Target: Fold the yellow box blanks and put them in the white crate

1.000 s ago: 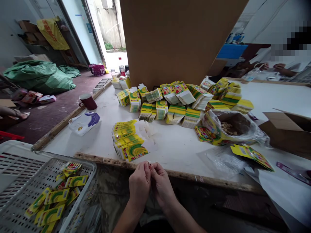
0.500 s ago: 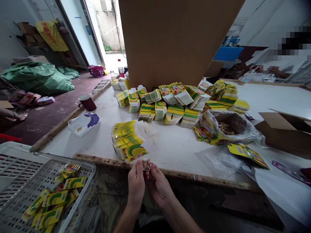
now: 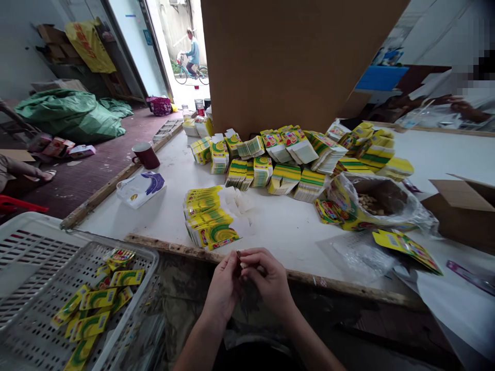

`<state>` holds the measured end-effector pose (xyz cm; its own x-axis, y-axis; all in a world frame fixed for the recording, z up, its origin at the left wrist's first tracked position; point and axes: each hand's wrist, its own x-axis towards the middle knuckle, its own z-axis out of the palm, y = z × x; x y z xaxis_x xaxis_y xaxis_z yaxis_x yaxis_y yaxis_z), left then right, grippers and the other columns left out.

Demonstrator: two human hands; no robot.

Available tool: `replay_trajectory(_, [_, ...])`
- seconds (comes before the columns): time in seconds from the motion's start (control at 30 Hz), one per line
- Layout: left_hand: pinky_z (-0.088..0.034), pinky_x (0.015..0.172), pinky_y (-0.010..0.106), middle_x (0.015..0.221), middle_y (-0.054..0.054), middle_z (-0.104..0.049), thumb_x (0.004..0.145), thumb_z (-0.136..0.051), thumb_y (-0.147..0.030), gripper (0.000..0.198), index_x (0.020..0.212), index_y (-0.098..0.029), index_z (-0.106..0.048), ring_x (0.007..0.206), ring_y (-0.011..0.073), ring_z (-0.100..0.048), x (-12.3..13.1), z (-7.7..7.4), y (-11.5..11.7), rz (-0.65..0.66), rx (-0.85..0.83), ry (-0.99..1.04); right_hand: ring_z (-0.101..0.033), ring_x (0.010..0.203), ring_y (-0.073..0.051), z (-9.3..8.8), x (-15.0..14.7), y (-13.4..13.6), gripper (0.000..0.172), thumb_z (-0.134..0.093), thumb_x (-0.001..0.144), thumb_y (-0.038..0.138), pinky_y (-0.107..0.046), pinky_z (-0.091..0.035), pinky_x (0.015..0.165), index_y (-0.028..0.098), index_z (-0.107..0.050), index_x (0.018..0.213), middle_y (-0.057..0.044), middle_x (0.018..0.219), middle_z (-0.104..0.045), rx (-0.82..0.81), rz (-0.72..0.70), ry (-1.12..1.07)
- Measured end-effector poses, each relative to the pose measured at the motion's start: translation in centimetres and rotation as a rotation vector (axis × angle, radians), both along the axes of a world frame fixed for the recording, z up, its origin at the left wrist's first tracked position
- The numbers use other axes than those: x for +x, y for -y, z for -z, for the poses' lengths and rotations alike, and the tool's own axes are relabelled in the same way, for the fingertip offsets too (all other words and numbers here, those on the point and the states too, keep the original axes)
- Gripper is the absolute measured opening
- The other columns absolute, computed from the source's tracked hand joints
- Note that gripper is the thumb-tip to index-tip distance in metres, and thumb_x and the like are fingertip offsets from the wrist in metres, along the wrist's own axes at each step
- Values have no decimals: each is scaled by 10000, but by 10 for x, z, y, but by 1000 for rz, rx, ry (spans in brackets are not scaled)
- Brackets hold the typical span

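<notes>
My left hand (image 3: 223, 288) and my right hand (image 3: 266, 281) meet at the near edge of the white table (image 3: 282, 232), fingertips pinched together on a small pale item I cannot make out. Just beyond them lies a stack of flat yellow-green cartons (image 3: 209, 219). Further back sit several bundles of the same cartons (image 3: 294, 159). A clear bag of small pale pieces (image 3: 375, 203) lies at the right.
A white slotted crate (image 3: 46, 268) at lower left holds several yellow packets (image 3: 96, 304). A dark red mug (image 3: 146, 154) and a white-blue pack (image 3: 141, 188) stand at the table's left. A tall cardboard sheet (image 3: 286, 56) rises behind. An open cardboard box (image 3: 462, 208) is right. Another person's hands (image 3: 460, 105) work far right.
My hands have shifted slightly right and closed tighter round the small item; the ring-like piece seen half a second ago is hidden now. The camera view has moved a little.
</notes>
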<state>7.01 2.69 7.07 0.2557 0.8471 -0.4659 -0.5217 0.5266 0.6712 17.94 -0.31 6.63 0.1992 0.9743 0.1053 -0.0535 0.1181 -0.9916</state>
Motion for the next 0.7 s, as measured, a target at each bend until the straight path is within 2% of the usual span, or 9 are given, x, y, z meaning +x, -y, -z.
replay_trajectory(0.1, [-435,498,220,693,45,-660,643,-791,-446,368,799,-121,-714,570,133,-565,-1,-2,1,21,-17,-24,-591,606,-127,1,-2,-2,106,-677,782,271,-265,-530,560,218,-672,874,-3,818,-653,-100,-10,-174])
replay_trajectory(0.17, [-430,500,222,672,46,-652,645,-788,-440,351,777,-122,-718,566,134,-556,-2,-2,1,31,-18,-40,-572,581,-118,1,-4,-3,144,-642,823,321,-251,-519,548,212,-632,916,17,742,-627,-130,0,-191])
replay_trajectory(0.27, [-428,516,226,671,51,-653,640,-790,-437,343,760,-122,-729,575,136,-544,-2,-2,1,49,-3,-59,-567,627,-122,1,-5,-1,158,-598,861,338,-240,-504,570,203,-596,944,9,752,-611,-149,38,-167])
replay_trajectory(0.4, [-423,563,206,685,33,-655,615,-816,-411,343,789,-125,-742,614,121,-522,-4,-1,4,96,41,-68,-567,761,-147,2,-5,2,105,-577,852,203,-269,-496,685,201,-593,955,-40,940,-578,3,144,272])
replay_trajectory(0.47, [-405,551,189,642,7,-628,620,-817,-414,334,780,-130,-742,594,103,-491,-6,1,7,125,45,-79,-566,847,-164,3,-5,5,138,-537,852,131,-281,-489,759,193,-589,964,-56,980,-552,48,139,449])
replay_trajectory(0.6, [-385,515,183,623,-9,-609,594,-822,-464,391,807,-145,-747,571,95,-466,-11,9,13,199,5,-134,-564,889,-180,6,-4,14,213,-460,864,73,-294,-486,798,183,-570,1009,-72,992,-533,-37,41,610])
replay_trajectory(0.7, [-341,473,189,592,-7,-596,549,-832,-497,495,866,-127,-748,531,92,-436,-17,18,16,325,9,-256,-564,874,-195,7,-2,25,214,-449,859,74,-314,-485,780,178,-561,1008,-85,1015,-533,-161,2,730])
